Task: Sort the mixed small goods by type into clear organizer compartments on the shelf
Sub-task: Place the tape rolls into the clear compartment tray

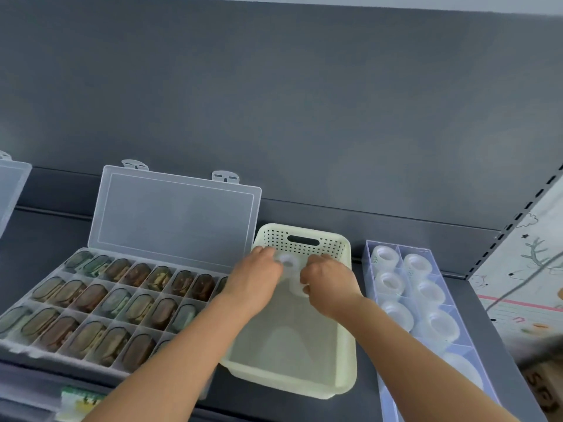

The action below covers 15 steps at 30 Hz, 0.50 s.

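Both my hands reach into a pale yellow perforated basket (347, 354) on the dark shelf. My left hand (254, 280) pinches a clear tape roll (288, 261) near the basket's far wall. My right hand (329, 284) closes on a second clear tape roll (297, 287) lower down. To the right stands a clear organizer (370, 287) with two columns of compartments holding clear tape rolls (393, 283). On the left lies an open clear compartment box (179, 208) filled with brown and green oval items (88, 296).
The box's lid leans back against the grey shelf wall. Another clear lid (12, 190) shows at the far left edge. A perforated shelf upright (518, 220) and a patterned floor mat (524, 287) are on the right. A price label strip (79, 402) runs along the shelf front.
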Tool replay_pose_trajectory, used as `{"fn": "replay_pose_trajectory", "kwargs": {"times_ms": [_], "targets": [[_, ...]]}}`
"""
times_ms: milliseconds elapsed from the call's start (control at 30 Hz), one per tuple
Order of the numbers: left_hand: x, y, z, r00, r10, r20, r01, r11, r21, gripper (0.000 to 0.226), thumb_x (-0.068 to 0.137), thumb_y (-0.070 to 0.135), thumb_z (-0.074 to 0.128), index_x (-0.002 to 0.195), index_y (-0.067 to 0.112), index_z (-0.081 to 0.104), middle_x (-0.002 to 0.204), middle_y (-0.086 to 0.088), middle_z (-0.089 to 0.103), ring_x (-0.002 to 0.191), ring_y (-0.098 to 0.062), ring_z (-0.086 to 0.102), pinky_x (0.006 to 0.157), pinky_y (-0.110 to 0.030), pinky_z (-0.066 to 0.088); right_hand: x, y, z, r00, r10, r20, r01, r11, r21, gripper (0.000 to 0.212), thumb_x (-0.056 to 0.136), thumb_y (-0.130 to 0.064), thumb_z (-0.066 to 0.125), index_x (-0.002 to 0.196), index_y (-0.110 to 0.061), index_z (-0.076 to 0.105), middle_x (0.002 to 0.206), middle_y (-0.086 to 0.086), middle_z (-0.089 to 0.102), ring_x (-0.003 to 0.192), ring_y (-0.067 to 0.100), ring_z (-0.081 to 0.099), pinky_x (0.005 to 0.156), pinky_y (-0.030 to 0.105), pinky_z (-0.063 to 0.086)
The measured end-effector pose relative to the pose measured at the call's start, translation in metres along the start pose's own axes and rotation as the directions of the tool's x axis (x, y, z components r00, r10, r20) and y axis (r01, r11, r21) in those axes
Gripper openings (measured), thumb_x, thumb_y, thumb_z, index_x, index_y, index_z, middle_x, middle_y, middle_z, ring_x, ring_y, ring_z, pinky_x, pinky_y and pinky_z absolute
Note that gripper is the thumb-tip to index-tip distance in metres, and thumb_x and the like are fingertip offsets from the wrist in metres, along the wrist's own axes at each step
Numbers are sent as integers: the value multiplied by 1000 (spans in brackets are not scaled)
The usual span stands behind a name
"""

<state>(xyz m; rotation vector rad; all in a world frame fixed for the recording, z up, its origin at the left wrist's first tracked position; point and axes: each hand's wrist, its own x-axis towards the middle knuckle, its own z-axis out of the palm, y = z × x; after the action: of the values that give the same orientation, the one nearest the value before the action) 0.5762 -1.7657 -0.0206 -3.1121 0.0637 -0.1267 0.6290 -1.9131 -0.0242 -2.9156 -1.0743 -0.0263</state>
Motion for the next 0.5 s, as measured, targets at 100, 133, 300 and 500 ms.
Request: {"fn": "replay_pose_trajectory", "kwargs": {"times_ms": [100,133,300,500], "targets": [[-8,2,-7,993,-66,-94,44,976,-214,22,93,10,52,111,12,64,115,-3,54,106,-23,51,82,-29,43,-11,4,-7,994,62,-93,-44,983,179,17,91,-21,55,105,-19,65,111,-3,59,110,19,50,77,32,47],[-11,5,-9,986,-98,-131,60,961,-272,19,93,14,54,109,12,65,115,-2,56,103,-22,53,80,-26,40,-16,6,-10,988,78,-135,-47,974,221,17,91,-21,55,105,-20,66,111,-3,61,110,18,50,79,33,48],[-32,29,-28,933,-239,-267,96,884,-457,13,90,21,63,100,15,67,111,7,59,98,-17,57,76,-24,39,-56,16,-28,923,151,-354,-16,934,357,16,86,-19,65,100,-16,71,101,-2,69,101,22,56,77,31,45],[-59,83,-45,920,-249,-303,64,858,-510,10,88,28,65,96,23,67,110,15,58,88,-6,53,64,-16,35,-119,42,-45,906,159,-392,18,911,412,13,84,-15,68,97,-13,72,95,0,70,95,23,58,74,29,45]]}}
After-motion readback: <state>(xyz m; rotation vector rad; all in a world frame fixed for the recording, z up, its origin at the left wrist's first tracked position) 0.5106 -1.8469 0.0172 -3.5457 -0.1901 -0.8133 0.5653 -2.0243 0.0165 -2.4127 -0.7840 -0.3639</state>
